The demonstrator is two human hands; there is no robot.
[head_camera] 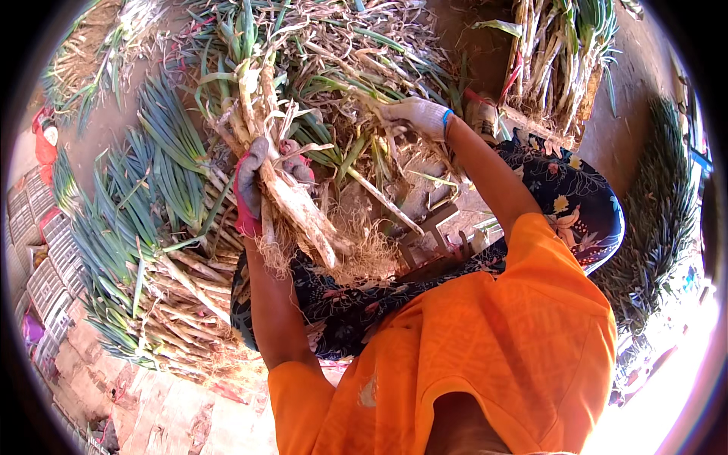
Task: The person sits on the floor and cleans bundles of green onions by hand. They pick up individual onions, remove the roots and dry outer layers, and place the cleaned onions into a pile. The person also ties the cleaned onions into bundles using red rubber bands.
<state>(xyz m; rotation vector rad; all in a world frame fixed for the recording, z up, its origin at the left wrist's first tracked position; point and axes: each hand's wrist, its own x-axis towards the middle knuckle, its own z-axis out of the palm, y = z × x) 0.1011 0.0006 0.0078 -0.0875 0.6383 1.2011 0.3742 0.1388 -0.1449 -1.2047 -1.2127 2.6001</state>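
Observation:
My left hand (270, 176), in a red and grey work glove, is closed around several long green onions (304, 210); their rooted ends point down towards my lap and their leaves lean away from me. My right hand (418, 118), in a whitish knit glove with a blue cuff edge, is at the dry leaves and stalks of the heap (375, 51); its fingertips are partly hidden, so what it grips is unclear. Between my hands a single onion stalk (387, 202) slants over the dirt, its pale end near a small brown frame (429, 233).
Onions with green tops lie in a pile (187, 284) at my left. An upright bundle (551, 74) stands at the upper right, beyond my knee. Dark green leaves (654, 227) line the far right. Woven crates or baskets (57, 256) and a red bag (45, 148) are at the far left.

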